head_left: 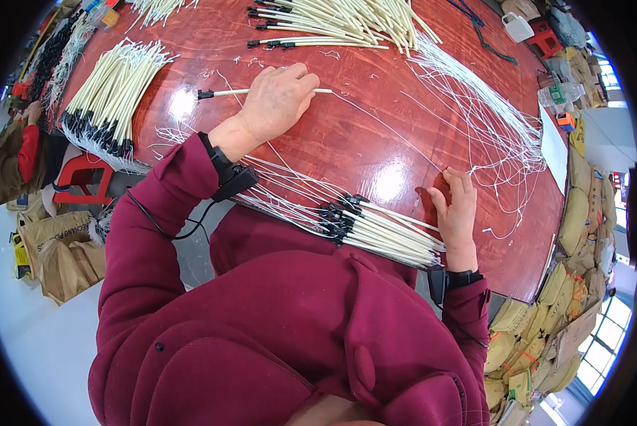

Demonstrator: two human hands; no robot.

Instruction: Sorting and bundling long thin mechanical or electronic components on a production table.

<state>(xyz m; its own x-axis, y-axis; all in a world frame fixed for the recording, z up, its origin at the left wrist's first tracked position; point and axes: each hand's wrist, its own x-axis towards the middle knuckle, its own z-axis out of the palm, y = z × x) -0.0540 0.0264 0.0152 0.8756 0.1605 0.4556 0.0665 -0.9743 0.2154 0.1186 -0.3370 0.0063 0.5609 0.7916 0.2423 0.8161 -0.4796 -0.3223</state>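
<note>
My left hand (279,99) is closed over a thin cream tube (232,92) lying across the table. A black cap (205,94) sits on the tube's left end; its right tip shows past my fingers. From that tip a white string (389,128) runs straight to the right and toward me. It reaches the fingertips of my right hand (459,213), which hold it, the thumb standing a little apart. Between my right hand and my body lies a bundle of capped cream tubes (396,238), its white strings (283,181) trailing left.
More tubes lie in a pile (116,92) at the left and another (339,25) at the far side of the red table (361,153). Loose white strings (489,106) spread over the right. A red stool (84,177) stands at left; stacked sacks (545,319) line the right.
</note>
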